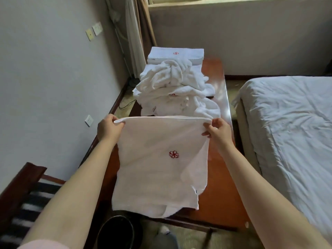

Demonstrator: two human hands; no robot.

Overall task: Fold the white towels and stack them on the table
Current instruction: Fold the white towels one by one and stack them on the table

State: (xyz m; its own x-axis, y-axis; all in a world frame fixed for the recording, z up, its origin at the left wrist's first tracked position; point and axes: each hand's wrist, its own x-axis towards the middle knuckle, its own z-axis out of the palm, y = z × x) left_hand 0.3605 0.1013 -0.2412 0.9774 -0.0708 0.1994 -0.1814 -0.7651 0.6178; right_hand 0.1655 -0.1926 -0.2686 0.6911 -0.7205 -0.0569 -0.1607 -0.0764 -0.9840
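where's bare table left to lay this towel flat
Bare wood shows on the table right of the held towel, out to the edge by the bed, and in a narrow strip right of the unfolded pile. A small patch sits right of the folded stack. The middle and far left are crowded with towels.

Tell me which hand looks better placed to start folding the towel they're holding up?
Probably the right hand. Both hands pinch the top corners of the held towel, but its right edge already curls inward, so swinging that corner across to the left hand looks easiest.
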